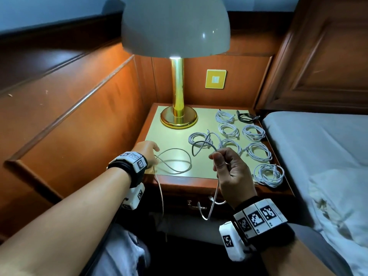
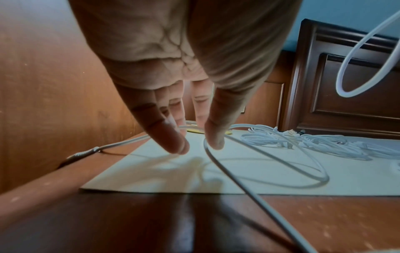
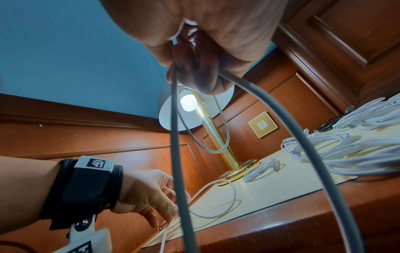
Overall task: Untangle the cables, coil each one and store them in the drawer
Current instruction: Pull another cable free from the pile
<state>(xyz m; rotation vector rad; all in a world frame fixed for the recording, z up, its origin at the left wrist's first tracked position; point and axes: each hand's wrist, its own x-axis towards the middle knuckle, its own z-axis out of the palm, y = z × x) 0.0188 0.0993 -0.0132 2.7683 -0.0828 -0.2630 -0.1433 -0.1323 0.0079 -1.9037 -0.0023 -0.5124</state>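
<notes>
On the nightstand's pale top lies a thin white cable in one loose loop, its tail hanging over the front edge. My left hand reaches down at the loop's left end, fingers fairly straight. In the left wrist view the thumb tip touches the white cable, with a gap to the fingers. My right hand, raised above the front edge, pinches a grey cable. That cable arcs up in a loop and dangles before the drawer front. Several coiled white cables lie to the right.
A brass lamp stands at the back left of the top. A black coil lies at the back right, and one white coil overhangs the front right corner. A bed flanks the right side, wood panelling the left.
</notes>
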